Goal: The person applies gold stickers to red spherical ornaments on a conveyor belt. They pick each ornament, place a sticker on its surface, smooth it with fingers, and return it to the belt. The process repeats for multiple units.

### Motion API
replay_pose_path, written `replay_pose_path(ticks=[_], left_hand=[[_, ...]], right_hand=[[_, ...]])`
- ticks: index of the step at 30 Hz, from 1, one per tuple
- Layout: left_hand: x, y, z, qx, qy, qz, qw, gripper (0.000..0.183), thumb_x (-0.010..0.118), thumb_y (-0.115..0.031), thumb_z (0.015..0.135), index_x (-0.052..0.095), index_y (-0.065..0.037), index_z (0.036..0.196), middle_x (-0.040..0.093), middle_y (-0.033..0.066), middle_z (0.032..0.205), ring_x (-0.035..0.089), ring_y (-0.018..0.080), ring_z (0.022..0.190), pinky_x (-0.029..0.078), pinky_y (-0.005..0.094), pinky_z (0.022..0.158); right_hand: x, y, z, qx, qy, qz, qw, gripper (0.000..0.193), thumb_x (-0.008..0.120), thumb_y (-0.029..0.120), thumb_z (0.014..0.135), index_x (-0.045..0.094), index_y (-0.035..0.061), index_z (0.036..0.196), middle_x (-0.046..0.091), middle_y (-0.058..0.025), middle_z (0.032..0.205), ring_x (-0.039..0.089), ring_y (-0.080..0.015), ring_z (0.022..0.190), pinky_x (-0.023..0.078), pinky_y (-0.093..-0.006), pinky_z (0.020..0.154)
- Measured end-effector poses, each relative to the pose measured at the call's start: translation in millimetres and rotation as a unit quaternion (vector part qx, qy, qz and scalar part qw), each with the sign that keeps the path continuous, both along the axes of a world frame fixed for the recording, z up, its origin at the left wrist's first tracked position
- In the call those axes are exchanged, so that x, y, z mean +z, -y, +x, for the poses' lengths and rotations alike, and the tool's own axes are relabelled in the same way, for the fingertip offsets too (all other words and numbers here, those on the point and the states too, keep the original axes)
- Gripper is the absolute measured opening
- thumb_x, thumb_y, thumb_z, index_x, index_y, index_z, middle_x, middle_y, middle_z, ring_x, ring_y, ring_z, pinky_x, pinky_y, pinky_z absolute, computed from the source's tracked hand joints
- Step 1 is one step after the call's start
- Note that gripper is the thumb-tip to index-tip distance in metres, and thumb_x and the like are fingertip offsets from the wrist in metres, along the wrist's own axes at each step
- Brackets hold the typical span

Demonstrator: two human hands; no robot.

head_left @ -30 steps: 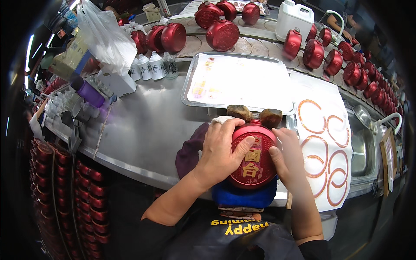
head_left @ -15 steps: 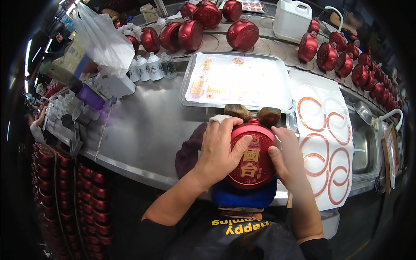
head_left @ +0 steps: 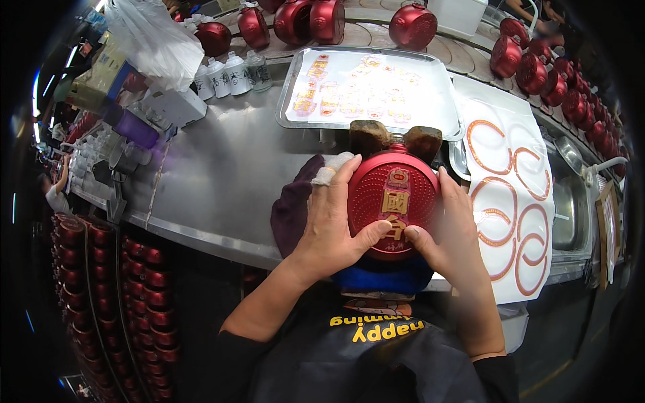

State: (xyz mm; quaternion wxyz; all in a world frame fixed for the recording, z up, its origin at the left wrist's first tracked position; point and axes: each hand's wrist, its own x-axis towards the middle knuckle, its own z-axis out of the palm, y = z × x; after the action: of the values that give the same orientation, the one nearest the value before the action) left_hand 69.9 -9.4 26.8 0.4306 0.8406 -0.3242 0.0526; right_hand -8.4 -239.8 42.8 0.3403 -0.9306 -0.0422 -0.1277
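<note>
A round, flat red bottle [head_left: 423,195] with a dotted face and raised gold lettering lies face up on a blue pad [head_left: 383,281]. My left hand [head_left: 328,232] grips its left side, the thumb pressing the lower lettering. A whitish wrap covers one of its fingers. From the right side my right hand [head_left: 458,235] holds the bottle, its thumb tip near the left one. The bottle's neck sits between two brown blocks [head_left: 368,139]. Beside my left hand is a dark purple cloth [head_left: 289,211].
Beyond the bottle stands a metal tray [head_left: 285,101] with a sheet of gold-red stickers. A white sheet [head_left: 492,106] of curved red strips lies at right, beside a sink [head_left: 570,218]. Red bottles [head_left: 413,27] line the curved conveyor. Small white bottles [head_left: 235,74] and a purple bottle [head_left: 138,129] stand left.
Both thumbs have slid down the bottle's face to the lower lettering. My left fingers have moved from the upper edge to the left side. The view has shifted, so the bottle appears higher.
</note>
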Motion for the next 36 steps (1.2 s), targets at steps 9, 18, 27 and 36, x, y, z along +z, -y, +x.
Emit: replay_pose_path(ticks=[9, 18, 27, 36], left_hand=[[-3, -1, 2, -0.025, -0.067, -0.066, 0.995, 0.084, 0.069, -0.048, 0.099, 0.033, -0.001, 0.158, 0.043, 0.0254, 0.149, 0.042, 0.0402, 0.138, 0.032, 0.0496, 0.117], [-10, -2, 4, -0.041, -0.065, -0.112, 0.991, 0.069, 0.057, -0.042, 0.108, 0.035, 0.001, 0.157, 0.043, 0.0259, 0.149, 0.042, 0.0393, 0.137, 0.028, 0.0472, 0.12], [-10, 0, 4, -0.039, -0.051, -0.113, 0.992, 0.068, 0.057, -0.041, 0.108, 0.035, 0.002, 0.156, 0.043, 0.0259, 0.148, 0.043, 0.039, 0.134, 0.03, 0.047, 0.118], [-10, 0, 4, -0.036, -0.048, -0.109, 0.992, 0.067, 0.058, -0.04, 0.108, 0.035, 0.001, 0.156, 0.044, 0.0252, 0.147, 0.043, 0.0387, 0.134, 0.03, 0.0468, 0.118]], right_hand=[[5, 7, 1, 0.004, -0.026, 0.026, 0.999, 0.101, 0.087, 0.04, 0.083, 0.037, -0.0115, 0.154, 0.051, -0.0324, 0.148, 0.051, -0.0462, 0.132, 0.038, -0.0509, 0.115], [0, -7, 2, -0.016, 0.036, -0.043, 0.998, 0.103, 0.087, 0.041, 0.082, 0.037, -0.0159, 0.151, 0.054, -0.0334, 0.139, 0.054, -0.0459, 0.123, 0.042, -0.0512, 0.109], [2, -10, 1, -0.026, 0.045, -0.068, 0.996, 0.104, 0.089, 0.04, 0.079, 0.038, -0.0149, 0.151, 0.054, -0.0323, 0.139, 0.052, -0.0458, 0.125, 0.041, -0.0524, 0.11], [3, -10, 3, -0.022, 0.035, -0.041, 0.998, 0.105, 0.091, 0.039, 0.076, 0.039, -0.0142, 0.15, 0.054, -0.0319, 0.138, 0.051, -0.0455, 0.125, 0.041, -0.0523, 0.111]])
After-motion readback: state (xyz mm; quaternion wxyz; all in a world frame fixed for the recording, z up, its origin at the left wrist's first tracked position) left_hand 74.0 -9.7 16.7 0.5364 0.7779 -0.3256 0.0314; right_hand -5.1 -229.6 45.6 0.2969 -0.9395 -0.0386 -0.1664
